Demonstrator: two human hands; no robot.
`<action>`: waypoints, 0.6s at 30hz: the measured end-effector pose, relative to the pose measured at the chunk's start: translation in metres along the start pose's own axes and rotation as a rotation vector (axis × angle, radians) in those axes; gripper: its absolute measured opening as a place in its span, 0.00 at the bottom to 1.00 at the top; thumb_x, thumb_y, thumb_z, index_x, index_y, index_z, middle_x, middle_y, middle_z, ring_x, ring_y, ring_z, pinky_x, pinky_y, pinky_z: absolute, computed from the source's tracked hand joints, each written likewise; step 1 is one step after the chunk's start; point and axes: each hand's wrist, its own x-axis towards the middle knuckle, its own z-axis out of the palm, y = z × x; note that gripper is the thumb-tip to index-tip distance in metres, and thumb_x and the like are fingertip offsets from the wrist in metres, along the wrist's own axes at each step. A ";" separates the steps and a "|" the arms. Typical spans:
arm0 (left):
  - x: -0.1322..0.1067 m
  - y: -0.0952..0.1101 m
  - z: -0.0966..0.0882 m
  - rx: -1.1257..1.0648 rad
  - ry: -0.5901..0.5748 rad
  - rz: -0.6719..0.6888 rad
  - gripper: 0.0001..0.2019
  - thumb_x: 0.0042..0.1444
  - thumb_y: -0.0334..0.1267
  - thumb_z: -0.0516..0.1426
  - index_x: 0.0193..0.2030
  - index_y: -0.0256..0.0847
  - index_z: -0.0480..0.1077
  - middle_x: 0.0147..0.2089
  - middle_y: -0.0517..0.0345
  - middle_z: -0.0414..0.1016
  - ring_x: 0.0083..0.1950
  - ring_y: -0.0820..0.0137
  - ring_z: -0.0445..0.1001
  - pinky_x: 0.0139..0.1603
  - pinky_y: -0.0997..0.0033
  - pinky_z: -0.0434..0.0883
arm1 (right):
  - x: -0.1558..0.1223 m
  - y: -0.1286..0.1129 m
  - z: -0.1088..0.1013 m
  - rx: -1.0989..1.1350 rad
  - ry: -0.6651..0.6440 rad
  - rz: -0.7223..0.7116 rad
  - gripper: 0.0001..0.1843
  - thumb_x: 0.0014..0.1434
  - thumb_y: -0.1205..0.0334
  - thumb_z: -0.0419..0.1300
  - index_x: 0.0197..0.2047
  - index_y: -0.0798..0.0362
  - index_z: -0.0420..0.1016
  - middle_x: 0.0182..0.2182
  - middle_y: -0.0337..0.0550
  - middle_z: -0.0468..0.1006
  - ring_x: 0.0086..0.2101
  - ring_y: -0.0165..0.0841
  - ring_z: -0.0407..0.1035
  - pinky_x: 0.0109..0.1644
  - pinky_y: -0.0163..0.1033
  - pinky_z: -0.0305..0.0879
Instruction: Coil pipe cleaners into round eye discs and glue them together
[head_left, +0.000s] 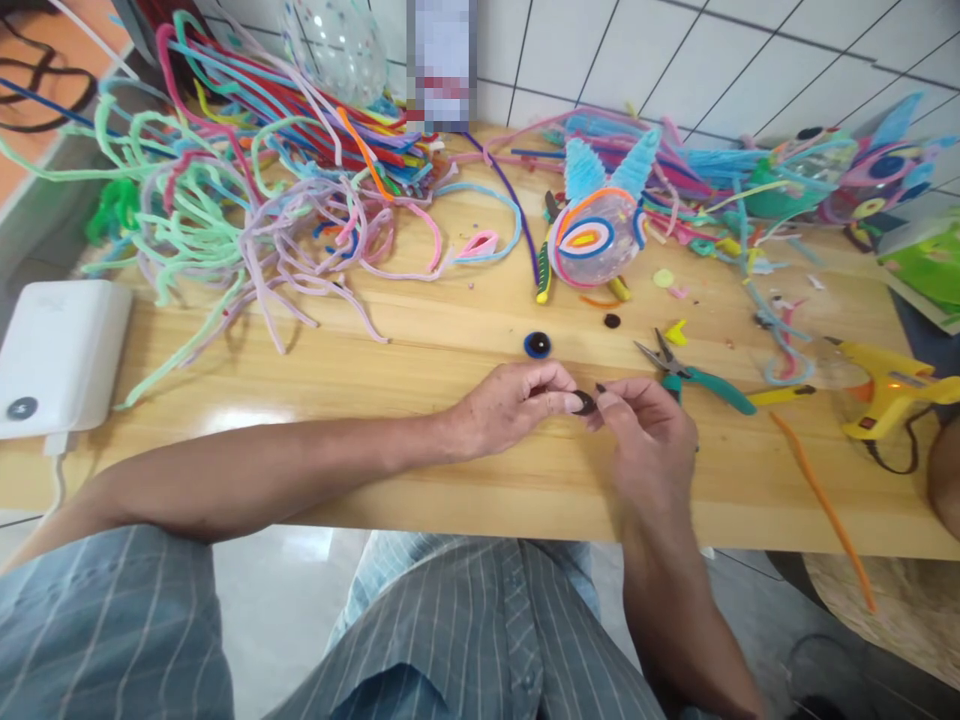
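Observation:
Between the thumb and fingers of my left hand [517, 405] is a small dark round coil [584, 402], seemingly of pipe cleaner. My right hand [649, 425] pinches a short dark end at the coil's right side, so the fingertips of both hands nearly meet. Just beyond them lies a blue-and-black coiled disc [537, 345] with a shiny centre. A smaller dark disc [612, 321] rests to its right. Farther back stands a clear ball [600, 245] with fuzzy blue ears and a coiled eye in orange, white and blue.
Loose pipe cleaners [202, 220] cover the back left. Pliers [697, 375] and a yellow glue gun [877, 385] lie on the right, near an orange pipe cleaner [825, 505] overhanging the front edge. A white power bank [64, 355] sits far left. Part of another person's arm [946, 470] shows at the right edge.

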 end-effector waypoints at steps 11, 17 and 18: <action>-0.001 -0.008 0.000 0.284 -0.047 0.125 0.07 0.67 0.38 0.58 0.39 0.41 0.75 0.39 0.59 0.80 0.39 0.72 0.75 0.45 0.74 0.68 | 0.001 -0.003 -0.006 -0.059 -0.143 0.025 0.03 0.50 0.63 0.67 0.27 0.50 0.77 0.21 0.35 0.77 0.23 0.29 0.68 0.28 0.36 0.64; -0.003 -0.008 -0.001 0.395 -0.053 0.163 0.08 0.68 0.39 0.58 0.37 0.41 0.73 0.36 0.58 0.79 0.37 0.71 0.74 0.42 0.73 0.67 | 0.004 -0.002 -0.009 -0.117 -0.238 0.013 0.04 0.51 0.62 0.66 0.27 0.51 0.77 0.21 0.36 0.78 0.23 0.30 0.70 0.28 0.36 0.63; -0.003 -0.009 0.000 0.403 -0.052 0.170 0.09 0.68 0.39 0.57 0.37 0.40 0.73 0.36 0.57 0.79 0.37 0.71 0.75 0.42 0.73 0.67 | 0.004 -0.003 -0.009 -0.119 -0.251 0.007 0.04 0.51 0.62 0.66 0.27 0.51 0.77 0.21 0.36 0.78 0.23 0.30 0.70 0.28 0.36 0.63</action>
